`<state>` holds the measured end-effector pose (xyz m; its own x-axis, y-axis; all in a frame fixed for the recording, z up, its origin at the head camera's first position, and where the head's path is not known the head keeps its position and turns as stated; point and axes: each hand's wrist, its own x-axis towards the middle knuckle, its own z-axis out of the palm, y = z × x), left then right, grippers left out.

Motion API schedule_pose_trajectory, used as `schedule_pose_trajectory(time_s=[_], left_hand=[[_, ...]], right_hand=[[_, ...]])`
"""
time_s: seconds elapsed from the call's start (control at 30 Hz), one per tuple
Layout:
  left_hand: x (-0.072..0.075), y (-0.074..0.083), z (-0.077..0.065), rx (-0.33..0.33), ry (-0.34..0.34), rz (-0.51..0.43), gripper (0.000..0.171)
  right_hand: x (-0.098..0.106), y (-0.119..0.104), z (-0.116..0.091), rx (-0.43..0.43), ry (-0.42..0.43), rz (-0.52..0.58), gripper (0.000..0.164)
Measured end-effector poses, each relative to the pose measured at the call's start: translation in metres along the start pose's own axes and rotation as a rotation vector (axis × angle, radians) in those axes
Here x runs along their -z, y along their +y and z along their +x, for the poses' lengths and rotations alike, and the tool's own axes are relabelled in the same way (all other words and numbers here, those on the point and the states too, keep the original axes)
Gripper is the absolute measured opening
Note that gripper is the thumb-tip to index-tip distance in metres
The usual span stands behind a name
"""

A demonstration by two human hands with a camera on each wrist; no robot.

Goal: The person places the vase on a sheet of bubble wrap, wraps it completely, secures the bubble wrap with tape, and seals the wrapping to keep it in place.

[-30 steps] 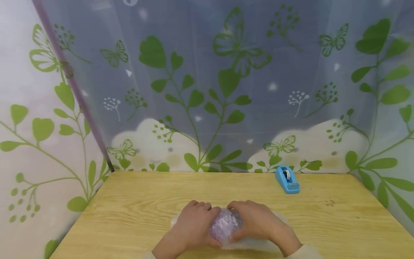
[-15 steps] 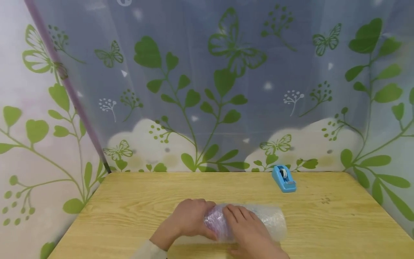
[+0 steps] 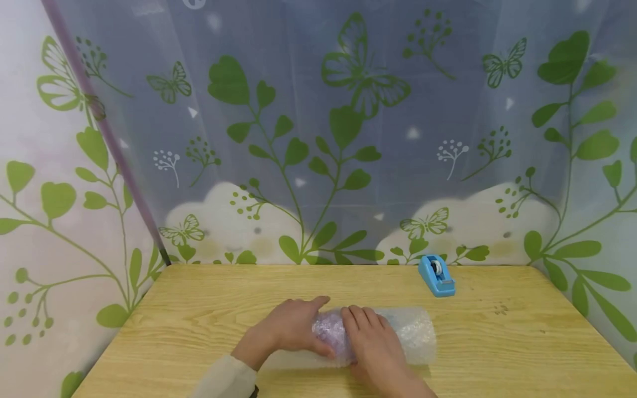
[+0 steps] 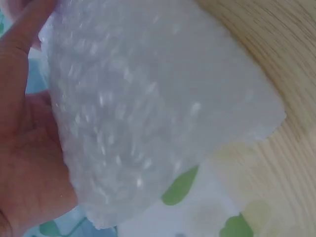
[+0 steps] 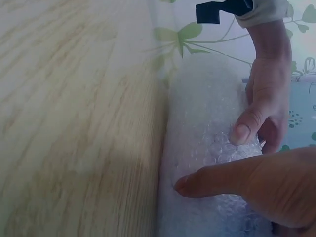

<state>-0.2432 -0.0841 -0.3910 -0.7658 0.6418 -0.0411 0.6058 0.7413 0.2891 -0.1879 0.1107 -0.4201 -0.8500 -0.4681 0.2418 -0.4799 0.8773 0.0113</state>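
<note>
A clear bubble-wrap roll lies sideways on the table, with something purple showing through its left-middle part. What it wraps is hard to make out. My left hand grips the left part, thumb on the near side and one finger raised on the far side. Over the middle, my right hand holds the roll with its fingers bent across the top. The right wrist view shows the right thumb against the near side. Bubble wrap fills much of the left wrist view beside the left palm.
A blue tape dispenser stands on the wooden table at the back right, beyond the roll. Printed curtains with leaves and butterflies hang behind the table and at both sides.
The right hand has gone from the purple bundle's right end to lying across the roll, exposing its clear right end. The left hand shifted slightly left, and one finger lifted.
</note>
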Motion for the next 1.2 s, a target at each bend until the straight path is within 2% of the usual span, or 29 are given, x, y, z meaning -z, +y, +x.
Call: schedule_pose_trajectory(time_s=[0.07,0.2,0.27,0.37,0.47,0.6,0.77,0.97,1.2], left_hand=[[0.000,0.003,-0.002,-0.044,0.062,0.091,0.085],[-0.002,0.009,-0.008,-0.174,0.247,0.267,0.066],[-0.004,0.014,-0.012,-0.218,0.326,0.357,0.060],[-0.009,0.022,-0.019,-0.224,0.383,0.486,0.058],[-0.017,0.028,-0.022,-0.194,0.402,0.584,0.066],[-0.026,0.029,-0.020,-0.155,0.436,0.638,0.079],[-0.032,0.024,-0.016,-0.122,0.458,0.655,0.080],[-0.034,0.021,-0.012,-0.125,0.482,0.632,0.075],[-0.033,0.021,-0.007,-0.096,0.455,0.625,0.073]], right_hand=[[0.000,0.002,0.002,0.001,0.005,0.009,0.085],[0.000,0.007,0.004,0.011,0.006,0.038,0.087],[-0.001,0.008,0.006,0.015,-0.003,0.049,0.088],[0.000,0.011,0.007,0.031,-0.015,0.064,0.089],[0.002,0.015,0.010,0.059,-0.008,0.081,0.089],[0.003,0.021,0.016,0.083,-0.019,0.122,0.086],[0.002,0.023,0.020,0.093,-0.033,0.149,0.088],[-0.004,0.020,0.014,0.076,0.037,0.108,0.091],[-0.005,0.013,0.006,0.040,0.112,0.050,0.087]])
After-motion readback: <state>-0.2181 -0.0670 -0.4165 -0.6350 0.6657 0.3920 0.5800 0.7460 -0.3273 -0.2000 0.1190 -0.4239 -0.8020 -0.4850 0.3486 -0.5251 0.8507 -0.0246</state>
